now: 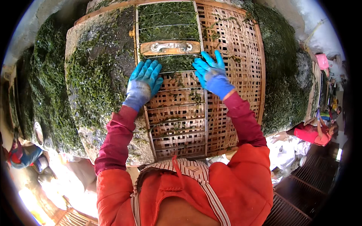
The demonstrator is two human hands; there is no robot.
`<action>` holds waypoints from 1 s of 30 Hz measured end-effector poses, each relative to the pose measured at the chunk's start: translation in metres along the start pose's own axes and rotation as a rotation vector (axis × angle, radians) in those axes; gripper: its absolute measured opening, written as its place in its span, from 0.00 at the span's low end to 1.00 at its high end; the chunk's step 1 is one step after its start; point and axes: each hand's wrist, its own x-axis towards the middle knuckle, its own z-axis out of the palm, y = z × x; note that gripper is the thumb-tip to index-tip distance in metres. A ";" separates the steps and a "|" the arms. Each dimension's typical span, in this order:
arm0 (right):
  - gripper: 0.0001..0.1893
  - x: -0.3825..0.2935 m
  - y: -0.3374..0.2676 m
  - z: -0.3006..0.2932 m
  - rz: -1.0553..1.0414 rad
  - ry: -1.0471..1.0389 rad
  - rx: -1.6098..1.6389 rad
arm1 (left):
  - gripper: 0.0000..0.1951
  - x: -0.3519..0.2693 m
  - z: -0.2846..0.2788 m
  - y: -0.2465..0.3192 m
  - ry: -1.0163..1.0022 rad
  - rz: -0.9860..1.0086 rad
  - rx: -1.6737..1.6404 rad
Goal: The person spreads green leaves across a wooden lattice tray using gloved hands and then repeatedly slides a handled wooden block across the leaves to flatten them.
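A metal frame with thin crossbars (206, 113) lies on a woven bamboo tray (240, 82). Dark green seaweed (169, 18) fills its upper sections; the lower sections show bare weave with scattered strands. Across the frame, just beyond the hands, rests a wooden block with a metal handle (170, 48). In a blue glove, my left hand (143, 82) lies flat at the frame's left rail beside the nearest strip of seaweed, fingers slightly apart. My right hand (212, 72), gloved too, has its fingers spread over the right rail and the weave. Neither hand grasps anything.
A board heaped with loose seaweed (93, 76) adjoins the frame on the left. More seaweed mounds (282, 70) lie beyond the tray on the right. A co-worker in red (314, 134) is at far right, another person (27, 156) at far left. White bags (285, 152) are at lower right.
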 end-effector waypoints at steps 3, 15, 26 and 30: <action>0.20 0.001 0.000 -0.027 -0.088 0.113 0.019 | 0.26 0.001 0.004 0.001 -0.020 -0.011 0.017; 0.23 0.019 -0.005 -0.048 -0.063 -0.344 -0.236 | 0.25 0.000 0.004 -0.002 -0.008 -0.012 0.022; 0.50 0.028 0.041 -0.051 0.231 -0.534 0.119 | 0.30 0.072 -0.011 0.076 -0.188 0.142 -0.197; 0.19 0.075 0.034 -0.042 0.378 -0.626 0.228 | 0.32 0.113 -0.009 0.106 -0.589 0.009 -0.123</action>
